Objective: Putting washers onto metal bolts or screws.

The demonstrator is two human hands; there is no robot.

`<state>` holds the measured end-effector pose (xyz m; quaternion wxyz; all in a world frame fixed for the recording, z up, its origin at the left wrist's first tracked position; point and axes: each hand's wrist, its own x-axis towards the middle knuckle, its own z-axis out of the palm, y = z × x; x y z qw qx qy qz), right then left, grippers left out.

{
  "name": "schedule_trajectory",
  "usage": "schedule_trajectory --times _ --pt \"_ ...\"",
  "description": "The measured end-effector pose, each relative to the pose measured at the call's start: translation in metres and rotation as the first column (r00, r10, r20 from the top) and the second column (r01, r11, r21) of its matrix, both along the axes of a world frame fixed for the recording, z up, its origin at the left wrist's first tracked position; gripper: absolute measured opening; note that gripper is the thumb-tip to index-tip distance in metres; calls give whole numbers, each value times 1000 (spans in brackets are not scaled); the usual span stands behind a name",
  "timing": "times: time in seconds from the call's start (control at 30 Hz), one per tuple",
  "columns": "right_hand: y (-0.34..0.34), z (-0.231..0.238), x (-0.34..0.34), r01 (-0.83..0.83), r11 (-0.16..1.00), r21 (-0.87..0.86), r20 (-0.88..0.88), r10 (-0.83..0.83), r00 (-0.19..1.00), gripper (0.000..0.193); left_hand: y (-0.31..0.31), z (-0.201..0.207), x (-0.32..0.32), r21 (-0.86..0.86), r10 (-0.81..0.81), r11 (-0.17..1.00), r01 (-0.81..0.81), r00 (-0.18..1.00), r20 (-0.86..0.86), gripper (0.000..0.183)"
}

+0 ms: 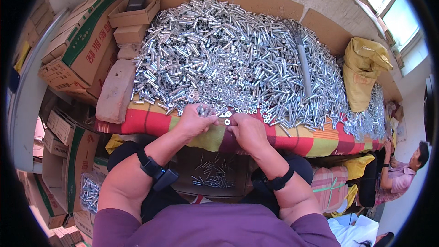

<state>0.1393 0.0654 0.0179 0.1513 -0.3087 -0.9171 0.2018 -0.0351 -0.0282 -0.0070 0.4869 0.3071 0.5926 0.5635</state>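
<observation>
Silver washer (pixel 227 122) between our left hand (pixel 193 120) — curled round shiny pieces (pixel 206 110) — and right hand (pixel 249 131), half-curled, its hold hidden; we'd best stay low and light.

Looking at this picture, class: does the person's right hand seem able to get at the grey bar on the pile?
Probably yes: the grey bar lies on top, its lower end toward the person, with only low-lying metal fasteners apparently between it and the right hand.
</observation>
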Motion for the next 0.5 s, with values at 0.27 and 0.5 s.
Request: schedule_trajectory --times 0.27,0.5 --pt "13 -6 12 -174 556 -813 -367 -257 894 9 3 -3 15 24 -143 988 152 962 -231 10" --pt "7 -5 17 -328 214 -920 -390 -416 821 6 3 2 16 126 -204 964 235 954 -222 7"
